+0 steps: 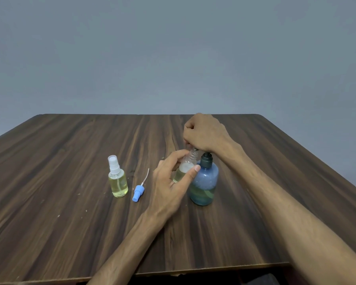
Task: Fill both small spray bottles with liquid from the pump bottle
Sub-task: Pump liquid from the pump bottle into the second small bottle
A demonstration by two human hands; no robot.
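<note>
A dark wood-grain bench (pixel 70 233) fills the lower half of the view. Right of its centre stands the blue pump bottle (pixel 203 182), yellowish liquid low inside. The right hand (pixel 206 134) sits on the pump head, fingers curled down over it. The left hand (pixel 173 186) has its fingers clamped on the open spray bottle (pixel 186 167), tilted and touching the pump bottle at its ten o'clock, neck up under the right hand. At nine o'clock stands the capped spray bottle (pixel 118 182), filled with pale yellow. Between them lies a blue sprayer cap (pixel 137 192).
</note>
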